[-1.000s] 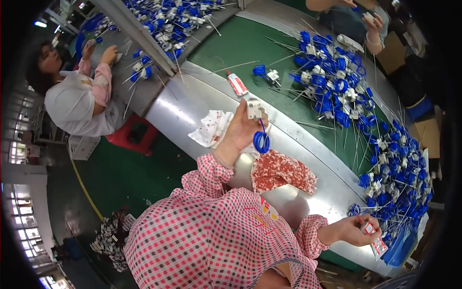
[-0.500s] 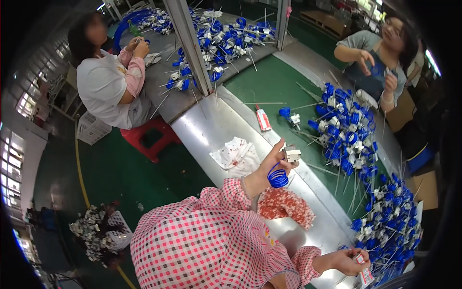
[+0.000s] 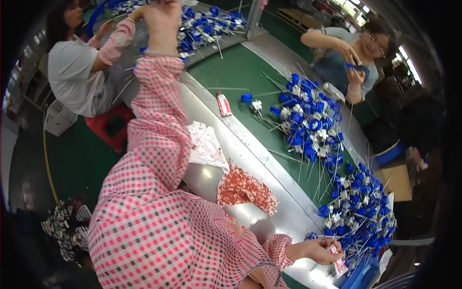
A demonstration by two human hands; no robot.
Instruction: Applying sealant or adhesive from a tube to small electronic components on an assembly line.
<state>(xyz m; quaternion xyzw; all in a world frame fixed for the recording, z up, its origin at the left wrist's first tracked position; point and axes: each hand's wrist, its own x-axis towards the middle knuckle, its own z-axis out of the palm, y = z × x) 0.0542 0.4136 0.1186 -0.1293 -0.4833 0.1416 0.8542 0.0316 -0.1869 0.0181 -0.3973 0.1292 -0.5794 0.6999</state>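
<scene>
My left arm is stretched far forward, and my left hand (image 3: 162, 26) reaches the top edge of the view, where its fingers are cut off. Whether it holds anything is hidden. Low on the right, my right hand (image 3: 316, 251) is closed around a small red-and-white tube (image 3: 340, 268), beside the near end of a heap of parts. These parts (image 3: 358, 212) are white blocks with blue coiled tubing and thin pale rods. A red-stained cloth (image 3: 244, 189) and a white cloth with red specks (image 3: 206, 144) lie on the metal bench edge (image 3: 284, 190).
Another red-and-white tube (image 3: 224, 104) lies on the green mat (image 3: 236, 65). More parts (image 3: 207, 29) are piled on the far table. One co-worker (image 3: 77, 72) sits at the left on a red stool (image 3: 111, 127); another (image 3: 349, 60) works across the bench. A cardboard box (image 3: 398, 182) stands at the right.
My left hand has swung forward and left from mid-bench to the top edge; the white block with blue coil it held no longer shows. My right hand keeps the tube. The whole view has shifted.
</scene>
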